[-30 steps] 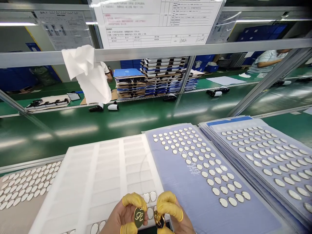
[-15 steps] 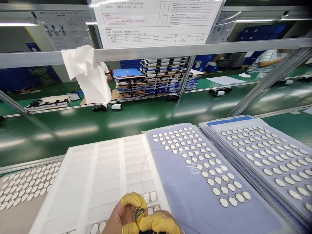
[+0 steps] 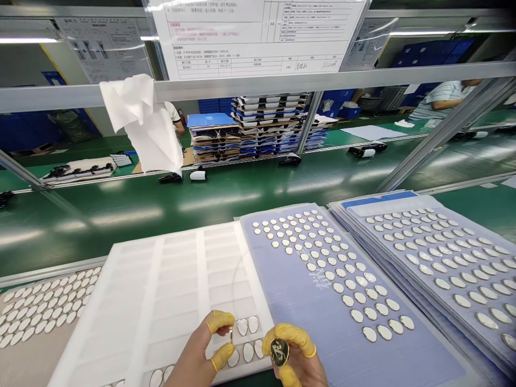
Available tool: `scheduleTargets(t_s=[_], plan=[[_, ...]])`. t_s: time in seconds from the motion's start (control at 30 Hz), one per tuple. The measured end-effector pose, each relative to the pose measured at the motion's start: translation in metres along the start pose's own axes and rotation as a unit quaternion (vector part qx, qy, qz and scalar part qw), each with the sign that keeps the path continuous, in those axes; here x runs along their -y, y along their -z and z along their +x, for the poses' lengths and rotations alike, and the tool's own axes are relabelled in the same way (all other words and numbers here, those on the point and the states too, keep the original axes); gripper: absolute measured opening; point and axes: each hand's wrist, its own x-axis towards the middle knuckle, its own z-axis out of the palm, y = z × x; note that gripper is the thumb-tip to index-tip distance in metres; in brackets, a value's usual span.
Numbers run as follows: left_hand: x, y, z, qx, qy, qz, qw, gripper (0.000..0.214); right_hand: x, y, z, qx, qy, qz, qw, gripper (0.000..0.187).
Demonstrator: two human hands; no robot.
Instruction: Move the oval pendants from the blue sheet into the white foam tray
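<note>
My left hand [image 3: 213, 344], in yellow finger cots, pinches a thin gold-edged badge [image 3: 231, 334] seen edge-on over the white compartment tray [image 3: 133, 285]. To its right, my right hand [image 3: 300, 355], also in yellow finger cots, grips an oval black badge [image 3: 279, 352] with a gold script letter facing me. Several white-faced oval pieces [image 3: 253, 324] lie in the tray's near compartments, just beyond and between my hands. On the right, a bluish sheet [image 3: 282, 301] carries rows of similar white ovals [image 3: 370, 334].
Stacked sheets [image 3: 403, 258] with more ovals stand at far right, and a brown sheet [image 3: 44, 355] of ovals lies at left. Beyond runs a green conveyor belt [image 3: 226, 199] with black-and-white items [image 3: 290, 160]. A metal rail [image 3: 282, 83] crosses above, with a white cloth [image 3: 151, 129] hanging from it.
My hands have moved apart, the right one going rightward. Together they held a badge before; now each holds one separately. Items on the belt have shifted slightly right.
</note>
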Motion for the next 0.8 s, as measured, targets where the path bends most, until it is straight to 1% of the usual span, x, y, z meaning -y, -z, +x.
scheduleTargets(t_s=[0.03,0.1,0.17,0.23,0.33,0.37,0.43,0.5,0.53,0.6,0.63,0.67,0.7,0.77,0.8], plan=[[0.007,0.0,-0.001,-0.006,0.001,0.068,0.998,0.028,-0.001,0.001,0.0,-0.004,-0.005,-0.004,1.0,0.031],[0.019,-0.003,-0.003,-0.007,-0.006,0.166,0.986,0.036,-0.003,0.002,0.0,-0.002,-0.007,-0.017,1.0,0.031],[0.023,-0.008,-0.002,0.005,-0.002,0.252,0.968,0.044,-0.003,0.002,-0.001,0.002,-0.003,-0.03,1.0,0.032],[0.019,-0.014,0.002,0.027,0.022,0.347,0.937,0.047,-0.004,0.001,-0.002,0.005,-0.001,-0.039,0.999,0.032],[0.006,-0.022,0.011,0.071,0.049,0.473,0.877,0.04,-0.008,0.002,-0.003,0.017,0.003,-0.058,0.998,0.035],[0.003,-0.025,0.014,0.082,0.05,0.502,0.86,0.038,-0.012,0.003,-0.003,0.024,0.012,-0.067,0.997,0.035],[0.0,-0.029,0.017,0.09,0.045,0.543,0.833,0.039,-0.019,0.006,-0.002,0.042,0.063,-0.089,0.993,0.035],[0.003,-0.032,0.018,0.083,0.037,0.566,0.819,0.041,-0.026,0.008,-0.001,0.05,0.103,-0.102,0.988,0.033],[0.007,-0.032,0.017,0.077,0.033,0.572,0.816,0.042,-0.029,0.008,-0.001,0.049,0.105,-0.102,0.988,0.032],[0.013,-0.031,0.015,0.065,0.027,0.564,0.823,0.041,-0.033,0.006,0.0,0.054,0.087,-0.089,0.991,0.032],[0.016,-0.03,0.013,0.058,0.023,0.544,0.837,0.04,-0.033,0.006,0.0,0.063,0.082,-0.082,0.991,0.033],[0.016,-0.029,0.012,0.052,0.015,0.51,0.858,0.039,-0.034,0.005,0.0,0.074,0.086,-0.082,0.99,0.033],[0.015,-0.027,0.01,0.048,0.003,0.46,0.886,0.037,-0.034,0.005,0.0,0.082,0.089,-0.089,0.989,0.032],[0.006,-0.022,0.008,0.054,-0.028,0.312,0.948,0.032,-0.034,0.004,-0.001,0.096,0.081,-0.099,0.987,0.029],[-0.002,-0.02,0.006,0.067,-0.042,0.221,0.972,0.033,-0.033,0.004,-0.001,0.106,0.07,-0.095,0.987,0.029]])
